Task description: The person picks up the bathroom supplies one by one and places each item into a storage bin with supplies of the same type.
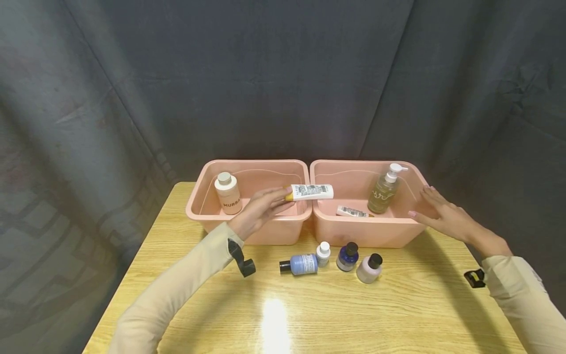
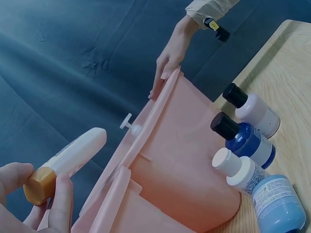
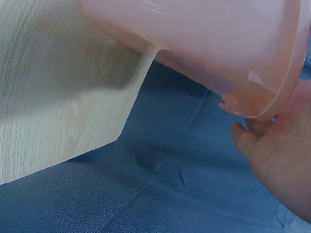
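Fingers (image 2: 61, 206) of the left hand (image 1: 258, 210) pinch the white tube (image 1: 315, 191) by its partly covered orange cap (image 2: 39, 187), above where two pink bins (image 1: 274, 237) meet, while the right hand (image 1: 455, 222) lies straight-fingered at a rim, fingertips partly hidden in its wrist view.

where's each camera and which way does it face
Head: head-worn, facing forward and down over left bin and right bin; left hand, right hand show.
Left wrist: worn there, facing white tube and right bin; both hands show.
Right wrist: worn there, facing right bin and table; right hand shows.
Head and left wrist share the white tube.
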Demonstrator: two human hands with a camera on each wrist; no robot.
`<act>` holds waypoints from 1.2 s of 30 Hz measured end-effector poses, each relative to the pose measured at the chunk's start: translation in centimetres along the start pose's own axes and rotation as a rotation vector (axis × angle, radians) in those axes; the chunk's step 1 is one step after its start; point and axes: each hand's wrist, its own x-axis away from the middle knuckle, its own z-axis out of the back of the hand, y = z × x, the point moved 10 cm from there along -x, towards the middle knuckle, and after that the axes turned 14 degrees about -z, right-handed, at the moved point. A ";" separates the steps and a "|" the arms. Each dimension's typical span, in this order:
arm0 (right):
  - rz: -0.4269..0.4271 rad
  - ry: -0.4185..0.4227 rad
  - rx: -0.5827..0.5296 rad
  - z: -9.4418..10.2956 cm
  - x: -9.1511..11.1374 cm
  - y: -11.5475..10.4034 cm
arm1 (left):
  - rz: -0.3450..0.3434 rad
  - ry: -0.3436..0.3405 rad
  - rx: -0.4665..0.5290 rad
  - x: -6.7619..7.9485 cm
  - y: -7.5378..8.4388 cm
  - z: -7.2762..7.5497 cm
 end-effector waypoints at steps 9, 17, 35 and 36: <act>0.000 0.006 0.002 0.1 0.0 -0.1 | 0.023 0.021 0.002 -1.1 -0.2 -0.1; -0.014 -0.011 -0.009 -0.2 0.0 0.1 | 0.016 0.033 0.025 -1.4 -0.3 -0.2; 0.002 -0.001 0.004 0.0 0.0 -0.1 | 0.030 0.083 0.031 -3.0 -0.8 -1.1; 0.004 0.001 0.005 0.0 0.0 -0.1 | 0.031 0.088 0.034 -3.1 -0.9 -1.2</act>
